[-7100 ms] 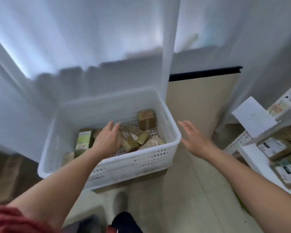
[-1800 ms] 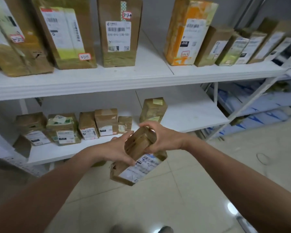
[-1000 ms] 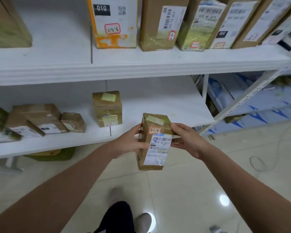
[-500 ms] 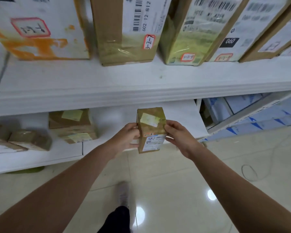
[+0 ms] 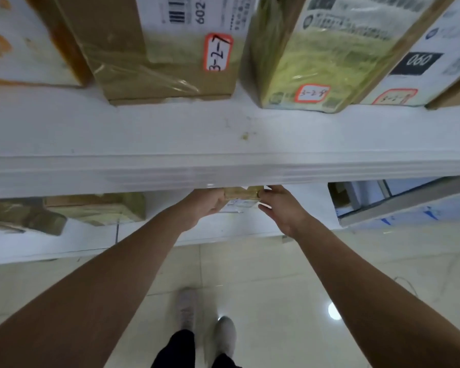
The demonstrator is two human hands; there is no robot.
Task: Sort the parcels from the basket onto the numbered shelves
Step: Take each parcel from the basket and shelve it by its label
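A small brown taped parcel [image 5: 241, 197] with a white label sits between both hands, low over the lower white shelf [image 5: 223, 229]. Its top is hidden behind the front edge of the upper shelf [image 5: 223, 166]. My left hand [image 5: 205, 205] grips its left side and my right hand [image 5: 279, 208] grips its right side. The basket is out of view.
On the upper shelf stand a brown box tagged 3-2-7 [image 5: 157, 49], a green-taped parcel tagged 3-2-8 [image 5: 316, 57] and a box marked 060 [image 5: 422, 65]. Two brown parcels [image 5: 96, 208] lie on the lower shelf to the left. Glossy tiled floor and my feet [image 5: 205, 322] lie below.
I have stepped closer to the shelves. Both hands have pushed the parcel forward under the upper shelf, so its top half is now hidden.
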